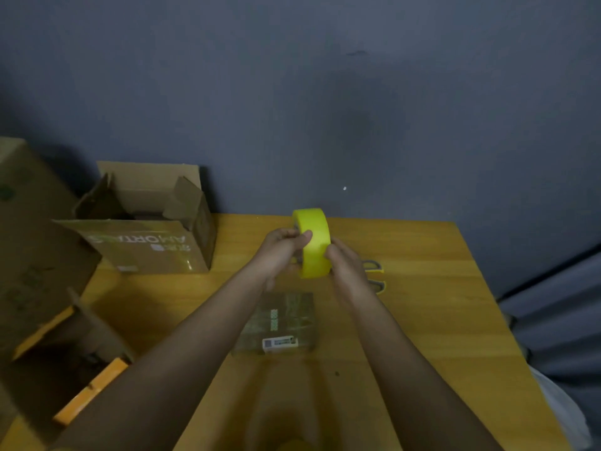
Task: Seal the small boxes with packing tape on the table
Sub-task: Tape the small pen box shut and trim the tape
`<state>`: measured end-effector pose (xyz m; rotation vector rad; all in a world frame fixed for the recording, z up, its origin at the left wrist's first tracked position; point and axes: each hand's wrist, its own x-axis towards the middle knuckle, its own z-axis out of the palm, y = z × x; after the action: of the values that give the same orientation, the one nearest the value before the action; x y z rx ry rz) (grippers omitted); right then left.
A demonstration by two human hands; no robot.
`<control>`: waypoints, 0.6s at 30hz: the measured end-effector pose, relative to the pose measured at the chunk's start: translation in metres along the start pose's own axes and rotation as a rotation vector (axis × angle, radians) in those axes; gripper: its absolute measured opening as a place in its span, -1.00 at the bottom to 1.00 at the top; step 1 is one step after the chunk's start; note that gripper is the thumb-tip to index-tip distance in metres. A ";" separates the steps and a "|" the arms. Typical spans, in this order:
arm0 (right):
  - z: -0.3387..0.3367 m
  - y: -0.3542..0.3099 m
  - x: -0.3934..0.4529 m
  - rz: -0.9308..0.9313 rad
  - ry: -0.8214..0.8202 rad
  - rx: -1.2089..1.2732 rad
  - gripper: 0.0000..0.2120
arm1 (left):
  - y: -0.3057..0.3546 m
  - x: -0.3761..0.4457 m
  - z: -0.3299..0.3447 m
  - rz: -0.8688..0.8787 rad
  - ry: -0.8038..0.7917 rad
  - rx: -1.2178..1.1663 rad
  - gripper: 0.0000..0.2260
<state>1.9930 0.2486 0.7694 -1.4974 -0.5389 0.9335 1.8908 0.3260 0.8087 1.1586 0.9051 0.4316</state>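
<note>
An open carton (143, 229) sits at the counter's (422, 320) far left. The left hand (281, 252) pinches the yellow tape (313, 242), held upright above a small box (283, 320) on the counter; the right hand's (346, 265) grip wraps its other side. Scissors (374, 275) lie just right.

Bare wooden table (432, 320) lay open at right and lower centre of the frame. An open cardboard carton (153, 236) blocked the upper left, a larger carton (35, 255) the left edge. Scissors (375, 276) lay right of centre; a small box (281, 323) sat mid-table beneath both hands (283, 249) (346, 265) gripping a yellow tape roll (313, 244)
</note>
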 end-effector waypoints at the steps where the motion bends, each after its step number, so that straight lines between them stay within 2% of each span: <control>1: 0.006 -0.004 -0.002 -0.003 -0.006 -0.010 -0.62 | 0.003 -0.001 -0.004 0.002 0.013 -0.018 -0.89; 6: 0.013 -0.027 -0.005 -0.036 -0.104 -0.038 -0.68 | 0.026 -0.006 -0.012 0.043 0.056 -0.040 -0.86; 11: 0.015 -0.047 -0.001 -0.041 -0.154 0.005 -0.61 | 0.048 -0.009 -0.010 0.019 0.134 -0.063 -0.86; 13: 0.018 -0.054 0.002 -0.019 -0.146 0.042 -0.55 | 0.054 -0.008 -0.010 0.017 0.131 -0.061 -0.86; 16: 0.022 -0.064 0.010 0.053 -0.052 0.089 -0.58 | 0.059 -0.008 -0.009 0.043 0.101 -0.082 -0.84; 18: 0.024 -0.070 0.013 0.081 -0.010 0.108 -0.68 | 0.062 -0.010 -0.007 0.076 0.085 -0.067 -0.83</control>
<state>1.9942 0.2843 0.8353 -1.4263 -0.4311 1.0182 1.8883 0.3462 0.8681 1.1228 0.9158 0.5725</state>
